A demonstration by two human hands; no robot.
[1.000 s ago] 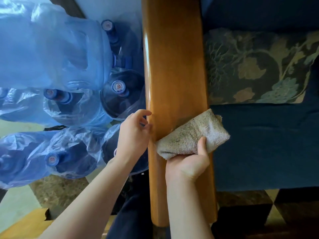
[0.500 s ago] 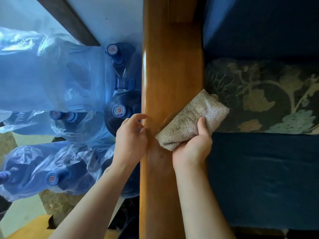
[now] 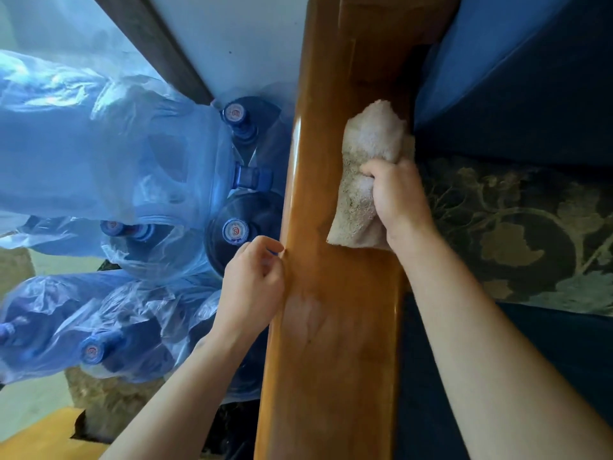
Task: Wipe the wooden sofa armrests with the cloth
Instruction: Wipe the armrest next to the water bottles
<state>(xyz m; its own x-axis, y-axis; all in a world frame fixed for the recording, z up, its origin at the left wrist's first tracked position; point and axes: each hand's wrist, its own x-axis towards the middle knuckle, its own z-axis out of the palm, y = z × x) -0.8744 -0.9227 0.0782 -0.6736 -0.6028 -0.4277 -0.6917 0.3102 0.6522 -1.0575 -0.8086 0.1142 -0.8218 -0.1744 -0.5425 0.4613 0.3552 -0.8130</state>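
The glossy wooden armrest [image 3: 335, 343] runs from the bottom of the view up to the sofa's back. A beige, soiled cloth [image 3: 361, 180], folded into a pad, lies flat on the armrest's far right part. My right hand [image 3: 398, 200] presses on the cloth's right side and grips it, thumb over the top. My left hand [image 3: 252, 283] rests against the armrest's left edge, fingers loosely curled, holding nothing. A damp smear shows on the wood between my two arms.
Several blue water jugs [image 3: 232, 230] wrapped in clear plastic stand tight against the armrest's left side. To the right lie the dark blue sofa seat [image 3: 547, 360] and a floral cushion [image 3: 517, 234]. A white wall [image 3: 238, 38] is behind.
My right hand has pushed the cloth along the armrest away from me, towards the sofa's back, and turned it lengthwise. My left hand stays at the armrest's left edge.
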